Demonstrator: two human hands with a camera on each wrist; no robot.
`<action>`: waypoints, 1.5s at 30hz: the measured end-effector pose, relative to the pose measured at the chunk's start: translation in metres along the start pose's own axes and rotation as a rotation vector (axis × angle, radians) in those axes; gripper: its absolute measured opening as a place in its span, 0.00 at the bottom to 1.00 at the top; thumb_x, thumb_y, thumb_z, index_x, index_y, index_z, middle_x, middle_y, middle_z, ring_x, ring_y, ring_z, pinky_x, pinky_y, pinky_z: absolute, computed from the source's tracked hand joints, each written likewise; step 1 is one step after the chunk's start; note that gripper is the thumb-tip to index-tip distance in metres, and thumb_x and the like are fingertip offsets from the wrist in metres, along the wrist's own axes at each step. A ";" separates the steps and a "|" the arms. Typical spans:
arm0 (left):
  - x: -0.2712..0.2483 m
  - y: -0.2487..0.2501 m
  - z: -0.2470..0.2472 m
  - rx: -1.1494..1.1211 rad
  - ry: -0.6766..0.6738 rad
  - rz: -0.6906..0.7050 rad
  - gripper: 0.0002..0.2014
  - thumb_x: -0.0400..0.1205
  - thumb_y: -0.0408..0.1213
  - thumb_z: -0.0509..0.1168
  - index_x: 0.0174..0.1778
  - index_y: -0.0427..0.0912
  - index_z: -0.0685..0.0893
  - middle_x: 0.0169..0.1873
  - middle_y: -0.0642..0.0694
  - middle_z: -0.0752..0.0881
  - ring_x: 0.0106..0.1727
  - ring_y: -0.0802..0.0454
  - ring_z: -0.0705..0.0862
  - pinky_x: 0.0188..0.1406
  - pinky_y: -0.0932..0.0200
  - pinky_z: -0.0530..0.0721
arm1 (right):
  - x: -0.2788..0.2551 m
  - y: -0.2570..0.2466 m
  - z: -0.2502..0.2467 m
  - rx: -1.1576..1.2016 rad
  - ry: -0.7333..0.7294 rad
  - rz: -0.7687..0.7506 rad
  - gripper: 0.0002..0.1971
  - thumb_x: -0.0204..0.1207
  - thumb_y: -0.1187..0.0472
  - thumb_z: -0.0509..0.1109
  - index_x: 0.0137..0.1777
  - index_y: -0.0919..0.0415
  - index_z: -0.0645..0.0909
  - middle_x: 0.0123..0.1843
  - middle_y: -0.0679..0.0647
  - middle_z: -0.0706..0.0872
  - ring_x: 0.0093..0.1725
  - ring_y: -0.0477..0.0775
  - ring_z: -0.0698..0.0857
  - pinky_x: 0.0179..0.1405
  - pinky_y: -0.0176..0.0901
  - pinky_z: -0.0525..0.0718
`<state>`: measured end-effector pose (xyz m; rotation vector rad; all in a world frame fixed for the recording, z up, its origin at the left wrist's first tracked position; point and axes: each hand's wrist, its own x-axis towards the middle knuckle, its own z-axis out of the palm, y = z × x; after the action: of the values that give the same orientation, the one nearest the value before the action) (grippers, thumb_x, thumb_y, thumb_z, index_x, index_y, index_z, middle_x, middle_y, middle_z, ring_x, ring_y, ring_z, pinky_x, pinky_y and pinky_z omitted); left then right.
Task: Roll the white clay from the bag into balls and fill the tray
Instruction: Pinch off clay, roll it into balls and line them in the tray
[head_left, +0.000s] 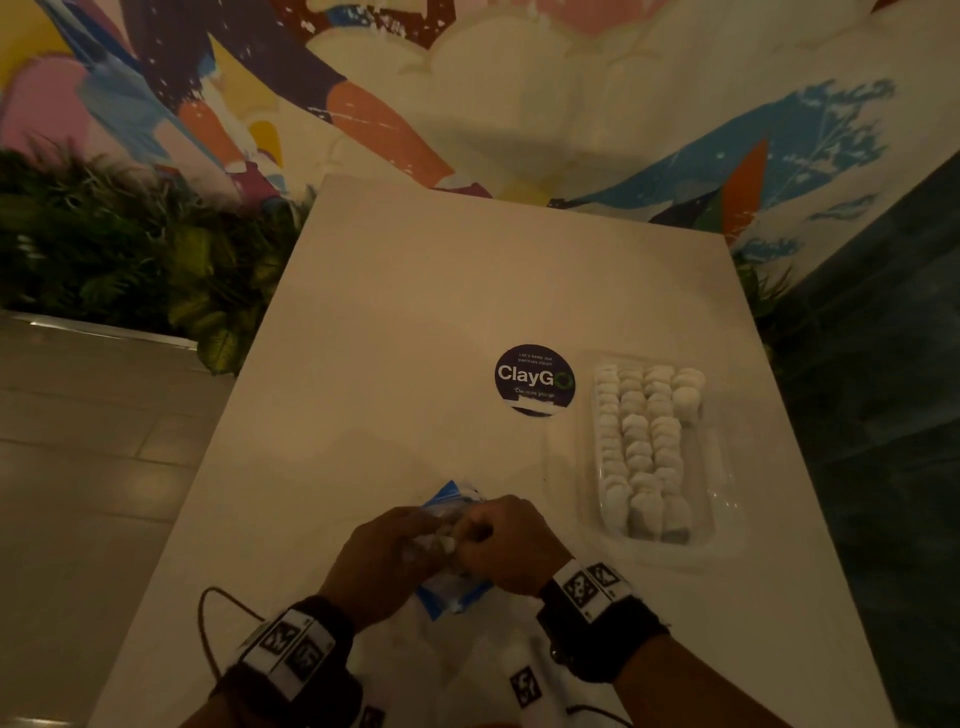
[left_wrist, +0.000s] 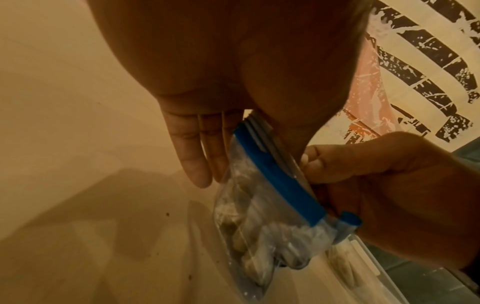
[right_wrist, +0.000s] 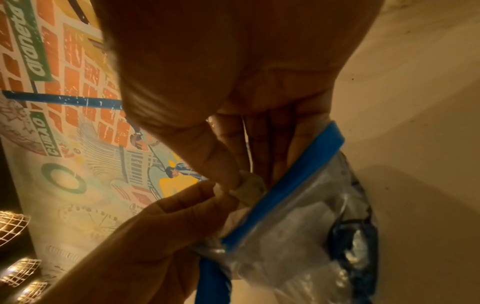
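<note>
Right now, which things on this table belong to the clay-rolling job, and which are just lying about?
Part of the job:
zip bag of white clay, held by both hands
clay piece pinched by the right hand
left hand
clear tray of clay balls

Just lying about:
ClayGo sticker
leafy plants

You can read "ClayGo" in large white letters on the round dark sticker (head_left: 534, 381) stuck to the table (head_left: 415, 322), toward its right edge — the small lines above and below it are too blurred. On the wall mural (right_wrist: 78, 123) in your right wrist view, green signs read "araneta" and "CUBAO".
</note>
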<state>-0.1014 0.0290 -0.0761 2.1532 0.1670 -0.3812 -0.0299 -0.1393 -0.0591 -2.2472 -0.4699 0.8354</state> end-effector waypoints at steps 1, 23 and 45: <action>0.001 0.000 0.000 0.003 0.012 -0.007 0.34 0.63 0.74 0.54 0.54 0.55 0.86 0.55 0.57 0.81 0.53 0.53 0.83 0.51 0.62 0.80 | 0.000 -0.001 0.000 0.019 -0.010 -0.006 0.06 0.71 0.54 0.73 0.42 0.54 0.88 0.38 0.51 0.90 0.39 0.51 0.88 0.43 0.50 0.89; 0.001 0.008 -0.009 -0.150 0.040 -0.043 0.20 0.57 0.73 0.64 0.45 0.77 0.80 0.75 0.59 0.65 0.73 0.56 0.69 0.69 0.46 0.76 | -0.008 -0.014 -0.017 0.631 0.136 0.096 0.05 0.78 0.62 0.69 0.46 0.57 0.87 0.40 0.50 0.89 0.37 0.43 0.87 0.33 0.34 0.84; 0.004 0.019 -0.013 -0.615 0.351 0.037 0.09 0.68 0.49 0.68 0.36 0.48 0.88 0.37 0.46 0.89 0.42 0.47 0.87 0.48 0.48 0.86 | -0.013 -0.025 -0.015 0.142 -0.013 -0.007 0.08 0.70 0.58 0.77 0.48 0.51 0.85 0.44 0.46 0.89 0.45 0.46 0.87 0.50 0.41 0.85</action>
<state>-0.0903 0.0284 -0.0560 1.5915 0.3871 0.0753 -0.0312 -0.1357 -0.0271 -2.1096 -0.4108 0.8536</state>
